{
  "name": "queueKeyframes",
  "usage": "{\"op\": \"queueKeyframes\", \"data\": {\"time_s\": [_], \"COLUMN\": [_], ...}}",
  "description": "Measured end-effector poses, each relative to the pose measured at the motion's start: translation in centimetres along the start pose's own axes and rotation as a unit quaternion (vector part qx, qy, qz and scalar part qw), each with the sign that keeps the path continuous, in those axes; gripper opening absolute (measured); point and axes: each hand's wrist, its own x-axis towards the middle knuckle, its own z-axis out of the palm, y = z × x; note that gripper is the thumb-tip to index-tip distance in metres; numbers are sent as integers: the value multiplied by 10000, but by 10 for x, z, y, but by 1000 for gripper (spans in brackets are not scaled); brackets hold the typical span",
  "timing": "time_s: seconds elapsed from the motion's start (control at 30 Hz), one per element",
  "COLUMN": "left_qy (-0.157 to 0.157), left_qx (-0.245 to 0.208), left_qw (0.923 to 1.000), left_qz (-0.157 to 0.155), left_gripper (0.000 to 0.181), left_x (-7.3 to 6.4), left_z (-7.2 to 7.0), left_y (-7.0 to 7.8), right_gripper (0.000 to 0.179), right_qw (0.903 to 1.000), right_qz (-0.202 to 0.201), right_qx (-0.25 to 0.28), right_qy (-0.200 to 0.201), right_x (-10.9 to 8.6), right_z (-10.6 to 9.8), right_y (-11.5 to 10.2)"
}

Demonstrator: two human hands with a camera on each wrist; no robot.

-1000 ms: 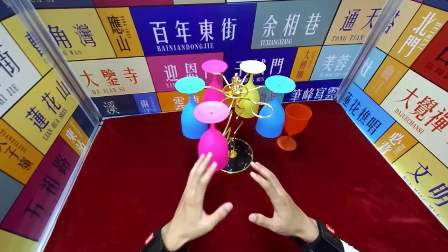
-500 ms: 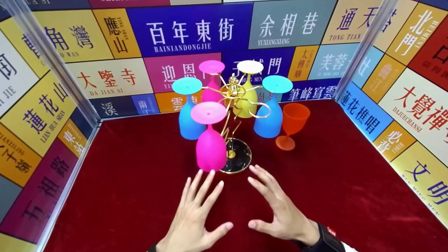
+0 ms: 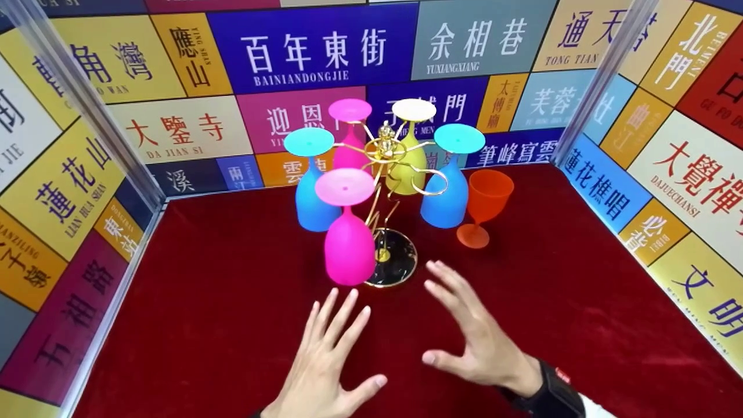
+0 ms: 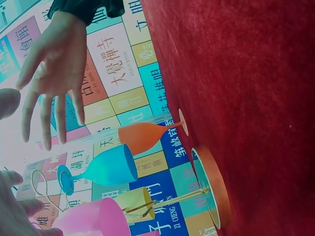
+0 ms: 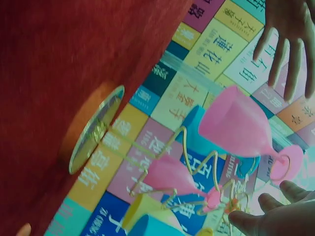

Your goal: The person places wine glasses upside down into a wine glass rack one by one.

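My left hand (image 3: 331,360) is spread open just in front of the near pink goblet (image 3: 350,247), fingertips below its rim and holding nothing. My right hand (image 3: 482,337) hovers to the right of it, thumb apart from the fingers, also holding nothing. Ahead stands a gold wire glass rack (image 3: 386,150) on a round black base (image 3: 397,267). Upside down on it hang a second pink goblet (image 3: 348,148), two blue goblets (image 3: 316,200) and a yellow goblet (image 3: 409,168). An unoccupied wire loop (image 3: 446,184) points front right. An orange goblet (image 3: 489,194) stands upright to the rack's right.
Dark red cloth (image 3: 220,325) covers the table. Panels printed with large characters (image 3: 313,52) wall in the back and both sides, with metal corner posts (image 3: 601,81) where they meet.
My left hand has drawn back toward me, away from the near pink goblet, with its fingers spreading. My right hand has shifted slightly to the right. The goblets and rack stay in place.
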Motion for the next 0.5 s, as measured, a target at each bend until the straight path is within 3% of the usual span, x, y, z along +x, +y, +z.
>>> {"op": "queueKeyframes", "data": {"time_s": [0.17, 0.5], "left_qy": [-130, -46], "left_qx": [-46, -203], "left_qw": [9998, 9998], "left_qz": [-126, -48], "left_gripper": [89, 89], "left_x": [-4, -7], "left_z": [1, 2], "left_y": [0, 0], "right_gripper": [85, 85], "right_qw": [9993, 9955], "right_qz": [-31, -139], "right_qx": [-20, -311], "right_qy": [364, 888], "right_x": [19, 46], "right_z": [-23, -64], "right_y": [1, 10]}}
